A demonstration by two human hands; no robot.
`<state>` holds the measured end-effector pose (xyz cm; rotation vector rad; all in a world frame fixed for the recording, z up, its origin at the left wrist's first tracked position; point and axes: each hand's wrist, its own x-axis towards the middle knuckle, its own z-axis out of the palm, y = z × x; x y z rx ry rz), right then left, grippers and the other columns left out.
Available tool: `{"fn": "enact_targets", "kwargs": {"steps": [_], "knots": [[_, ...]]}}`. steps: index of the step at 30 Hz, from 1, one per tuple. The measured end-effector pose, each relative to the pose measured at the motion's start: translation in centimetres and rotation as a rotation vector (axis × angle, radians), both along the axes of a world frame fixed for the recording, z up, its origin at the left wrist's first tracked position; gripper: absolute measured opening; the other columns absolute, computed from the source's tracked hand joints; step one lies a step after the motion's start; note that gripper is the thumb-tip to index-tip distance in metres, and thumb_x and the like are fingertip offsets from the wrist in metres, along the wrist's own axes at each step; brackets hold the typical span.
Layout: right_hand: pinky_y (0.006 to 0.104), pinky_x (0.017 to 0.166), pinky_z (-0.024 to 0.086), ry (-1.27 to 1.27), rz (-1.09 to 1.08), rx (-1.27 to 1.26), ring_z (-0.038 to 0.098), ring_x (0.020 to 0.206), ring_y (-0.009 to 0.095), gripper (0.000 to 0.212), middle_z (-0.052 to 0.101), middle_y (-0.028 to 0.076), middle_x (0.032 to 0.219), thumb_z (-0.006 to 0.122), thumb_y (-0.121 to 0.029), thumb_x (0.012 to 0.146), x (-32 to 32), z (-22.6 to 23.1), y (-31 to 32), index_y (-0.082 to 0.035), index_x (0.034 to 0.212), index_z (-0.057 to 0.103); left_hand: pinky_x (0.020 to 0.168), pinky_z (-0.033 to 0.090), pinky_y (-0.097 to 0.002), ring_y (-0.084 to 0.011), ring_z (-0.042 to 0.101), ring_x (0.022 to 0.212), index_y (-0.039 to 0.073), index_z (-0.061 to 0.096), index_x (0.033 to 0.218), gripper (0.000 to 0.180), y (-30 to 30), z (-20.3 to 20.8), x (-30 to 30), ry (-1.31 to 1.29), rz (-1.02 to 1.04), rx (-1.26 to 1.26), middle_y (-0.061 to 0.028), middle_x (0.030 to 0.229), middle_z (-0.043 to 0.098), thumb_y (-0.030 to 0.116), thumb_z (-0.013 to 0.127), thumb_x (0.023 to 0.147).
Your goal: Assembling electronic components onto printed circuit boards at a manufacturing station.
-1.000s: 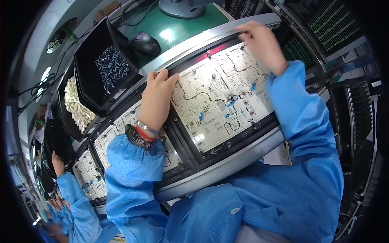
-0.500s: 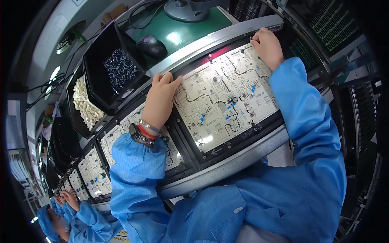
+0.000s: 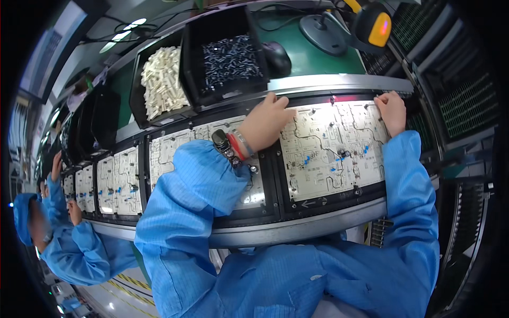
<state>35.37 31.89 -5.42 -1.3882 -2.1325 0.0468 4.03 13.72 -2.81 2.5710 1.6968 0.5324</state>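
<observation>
A white circuit board (image 3: 318, 172) with black and blue components lies in a black carrier (image 3: 347, 195) in front of me. My left hand (image 3: 266, 123) reaches over its upper left corner, fingers bent and closed near the carrier's far edge. At the upper right corner, my right hand (image 3: 393, 113) is closed, with fingertips pressed together against the corner. Whatever lies under the fingertips of either hand is too small or hidden to make out. A dark watch (image 3: 225, 148) and a red band circle my left wrist.
Beyond the rail stand black bins of dark small parts (image 3: 230, 61) and cream connectors (image 3: 163, 82). A mouse (image 3: 277, 58) and a yellow scanner on a stand (image 3: 374, 26) are farther right. More boards (image 3: 121, 177) line the left, where a co-worker in blue (image 3: 79, 249) has hands near them.
The view has swung, so the board sits farther right and lower, and the yellow scanner shows. Both hands remain at the same two corners of the board.
</observation>
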Motion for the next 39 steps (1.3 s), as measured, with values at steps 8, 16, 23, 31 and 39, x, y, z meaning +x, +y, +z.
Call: {"fn": "enact_targets", "kwargs": {"steps": [8,16,23,31,39], "knots": [[0.0332,0.078,0.047,0.062,0.849,-0.096,0.061,0.089,0.029,0.018,0.061,0.016,0.096,0.056,0.001,0.085,-10.7,12.1,-8.1,0.004,0.101,0.061,0.072,0.048,-0.0404,-0.0297,0.055,0.085,0.007,0.060,0.088,0.012,-6.5,8.4,-3.5,-0.113,0.300,0.237,-0.0105,0.082,0.054,0.004,0.056,0.076],[0.0427,0.089,0.045,-0.044,0.952,-0.055,0.056,0.101,0.036,0.035,0.057,0.021,0.111,0.051,-0.009,0.087,-28.1,7.6,-9.1,0.000,0.121,0.051,0.074,0.047,-0.0419,-0.0359,0.057,0.084,0.001,0.059,0.095,0.017,-6.0,4.4,-15.0,-0.064,0.653,0.271,-0.0173,0.088,0.058,0.009,0.062,0.080],[0.0490,0.079,0.049,-0.512,0.545,-0.204,0.057,0.103,0.042,0.027,0.058,0.021,0.112,0.056,-0.015,0.081,-33.4,5.1,-7.1,-0.007,0.106,0.064,0.077,0.047,-0.0413,-0.0317,0.054,0.091,0.008,0.060,0.108,0.033,-4.3,3.0,-16.0,0.193,0.519,0.512,-0.0108,0.098,0.057,0.012,0.065,0.076],[0.0435,0.069,0.050,-0.313,0.679,0.068,0.064,0.081,0.033,0.010,0.066,0.016,0.080,0.063,-0.010,0.074,-32.2,5.3,-6.3,-0.006,0.082,0.067,0.070,0.048,-0.0372,-0.0282,0.057,0.078,0.008,0.070,0.081,0.009,-4.0,3.3,-15.8,0.088,0.584,0.391,-0.0101,0.075,0.059,0.008,0.066,0.073],[0.0358,0.062,0.049,0.082,0.699,-0.058,0.062,0.064,0.024,0.013,0.062,0.011,0.067,0.060,-0.015,0.078,-30.8,7.4,-6.6,-0.003,0.080,0.063,0.064,0.049,-0.0291,-0.0209,0.062,0.067,0.005,0.070,0.088,0.019,-3.2,4.0,-16.9,-0.402,0.680,0.174,-0.0102,0.075,0.066,0.001,0.067,0.070]]}}
